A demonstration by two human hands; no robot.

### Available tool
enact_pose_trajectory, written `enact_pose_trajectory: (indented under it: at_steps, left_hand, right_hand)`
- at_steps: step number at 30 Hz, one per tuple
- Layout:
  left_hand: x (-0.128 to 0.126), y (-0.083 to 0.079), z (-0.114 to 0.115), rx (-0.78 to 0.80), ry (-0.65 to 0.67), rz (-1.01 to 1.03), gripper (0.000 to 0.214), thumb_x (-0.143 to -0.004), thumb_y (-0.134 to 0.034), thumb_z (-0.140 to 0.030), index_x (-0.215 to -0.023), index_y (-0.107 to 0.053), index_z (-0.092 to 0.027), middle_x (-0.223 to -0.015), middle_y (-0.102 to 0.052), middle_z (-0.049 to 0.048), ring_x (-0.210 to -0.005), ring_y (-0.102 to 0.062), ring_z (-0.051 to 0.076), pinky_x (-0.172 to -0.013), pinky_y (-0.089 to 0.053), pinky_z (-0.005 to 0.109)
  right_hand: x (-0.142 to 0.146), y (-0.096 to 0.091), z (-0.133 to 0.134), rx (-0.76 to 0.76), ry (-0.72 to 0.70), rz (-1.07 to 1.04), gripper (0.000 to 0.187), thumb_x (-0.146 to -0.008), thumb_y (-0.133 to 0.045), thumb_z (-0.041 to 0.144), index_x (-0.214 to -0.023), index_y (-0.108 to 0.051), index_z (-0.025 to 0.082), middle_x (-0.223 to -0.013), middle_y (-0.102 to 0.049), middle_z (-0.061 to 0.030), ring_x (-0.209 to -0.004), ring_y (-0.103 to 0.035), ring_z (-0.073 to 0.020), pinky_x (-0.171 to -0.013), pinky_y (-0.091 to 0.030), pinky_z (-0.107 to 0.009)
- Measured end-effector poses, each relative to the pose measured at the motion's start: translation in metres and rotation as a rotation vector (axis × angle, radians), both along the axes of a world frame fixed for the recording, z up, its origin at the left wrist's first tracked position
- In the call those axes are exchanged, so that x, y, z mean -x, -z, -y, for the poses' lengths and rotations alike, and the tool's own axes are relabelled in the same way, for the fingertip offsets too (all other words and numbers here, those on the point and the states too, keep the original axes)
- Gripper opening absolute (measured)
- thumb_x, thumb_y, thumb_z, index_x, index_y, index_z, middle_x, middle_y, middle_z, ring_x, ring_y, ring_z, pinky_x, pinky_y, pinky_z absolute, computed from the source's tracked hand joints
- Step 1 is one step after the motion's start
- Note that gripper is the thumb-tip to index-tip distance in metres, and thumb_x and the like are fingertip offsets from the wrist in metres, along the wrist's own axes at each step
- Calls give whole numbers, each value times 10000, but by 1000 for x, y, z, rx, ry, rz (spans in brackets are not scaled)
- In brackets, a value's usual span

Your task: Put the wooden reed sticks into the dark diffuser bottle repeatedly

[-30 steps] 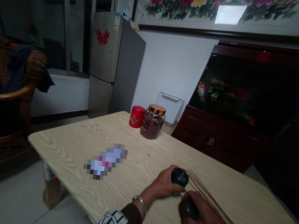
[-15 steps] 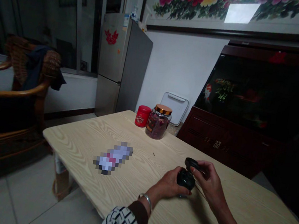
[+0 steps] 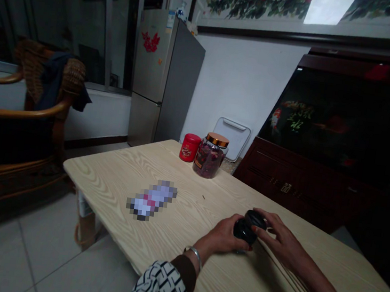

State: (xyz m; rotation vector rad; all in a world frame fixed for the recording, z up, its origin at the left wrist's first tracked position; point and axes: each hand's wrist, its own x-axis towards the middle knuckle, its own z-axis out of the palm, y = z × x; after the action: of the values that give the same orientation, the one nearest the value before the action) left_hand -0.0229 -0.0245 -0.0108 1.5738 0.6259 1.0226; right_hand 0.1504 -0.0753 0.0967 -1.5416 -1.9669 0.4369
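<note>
A small dark round pot [image 3: 244, 231] stands on the light wooden table [image 3: 179, 220] near its front edge. My left hand [image 3: 223, 238] is wrapped round the pot's side, a silver bracelet on the wrist. My right hand [image 3: 280, 239] holds a dark round lid [image 3: 256, 218] over the pot's top, fingers curled on it. A bundle of thin brown sticks [image 3: 282, 273] lies on the table under my right forearm, mostly hidden by it.
Farther back on the table stand a red tin [image 3: 189, 147] and a glass jar [image 3: 210, 155] with a copper lid; a blurred flat packet [image 3: 152, 199] lies mid-table. A wooden armchair [image 3: 24, 115] is left, a fridge [image 3: 164, 76] behind, a dark cabinet with aquarium [image 3: 326, 148] right.
My right hand rose from the table with the lid and brought it onto the pot's top. My left hand stayed on the pot. The view shifted slightly left.
</note>
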Motion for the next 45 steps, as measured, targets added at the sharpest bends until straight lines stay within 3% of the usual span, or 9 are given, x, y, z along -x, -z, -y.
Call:
enact_pose_trajectory:
  at_steps: [8, 14, 19, 26, 30, 33, 38, 41, 45]
  left_hand:
    - [-1, 4, -3, -3, 16, -26, 766, -562, -871, -284, -1264, -581, -187, -1042, -666, 55, -901, -601, 208, -748, -473, 275]
    - [-1, 2, -3, -38, -10, -49, 776, -541, -896, -324, -1246, -595, -204, -1069, -674, 55, -965, -608, 241, -829, -478, 323]
    - [-1, 5, -4, -26, 6, -3, 774, -553, -897, -328, -1250, -593, -187, -1092, -674, 81, -988, -613, 254, -840, -484, 334]
    - [-3, 8, -5, -25, 2, 0, 760, -566, -887, -288, -1258, -589, -189, -1079, -677, 84, -971, -619, 248, -827, -494, 340]
    - [-3, 5, -4, -12, 8, 18, 780, -549, -903, -308, -1254, -591, -188, -1095, -672, 90, -979, -620, 247, -850, -501, 351]
    - [-3, 4, -3, 11, 8, 28, 785, -532, -913, -310, -1239, -594, -186, -1089, -670, 86, -974, -623, 241, -870, -506, 362]
    - [-3, 1, -1, 39, 14, 48, 757, -519, -919, -299, -1199, -610, -178, -1075, -671, 87, -980, -627, 239, -893, -511, 373]
    - [-3, -1, 0, 50, 16, 62, 750, -525, -914, -279, -1201, -606, -176, -1075, -671, 85, -982, -628, 235, -894, -513, 366]
    - [-2, -1, 0, 41, 27, 49, 747, -542, -899, -261, -1221, -599, -172, -1059, -673, 73, -961, -626, 226, -866, -514, 343]
  right_hand:
    - [19, -24, -3, 65, 171, 517, 510, -841, -492, 689, -1058, -589, 237, -877, -714, -67, -791, -675, -284, -693, -478, -381]
    - [11, -16, -6, 37, 133, 272, 711, -904, -403, 662, -1466, -398, 226, -1475, -505, -152, -1237, -584, -304, -1008, -466, -449]
    - [1, -19, -5, 64, -110, 139, 611, -918, -465, 530, -1458, -436, 246, -1443, -553, -128, -1277, -563, -275, -999, -489, -404]
    - [11, -17, 0, 56, 283, 445, 655, -895, -398, 684, -1392, -506, 270, -985, -762, -110, -940, -707, -361, -788, -508, -472]
    - [9, -19, 2, -9, 215, 199, 648, -935, -317, 653, -1428, -453, 256, -1227, -710, -121, -1087, -684, -299, -891, -505, -406]
    - [8, -27, 7, -6, 177, 128, 686, -932, -319, 656, -1468, -403, 237, -1116, -755, -110, -1035, -709, -279, -884, -511, -383]
    - [7, -38, 18, -71, 541, 295, 685, -907, -261, 720, -1300, -570, 251, -709, -736, -64, -702, -713, -322, -637, -502, -418]
    - [5, -30, 16, -106, 403, 214, 621, -909, -344, 680, -1314, -548, 256, -977, -756, -98, -869, -721, -300, -722, -535, -413]
    - [6, -14, 11, -91, 25, 180, 688, -852, -547, 568, -1449, -423, 251, -1475, -513, -123, -1291, -548, -275, -960, -508, -392]
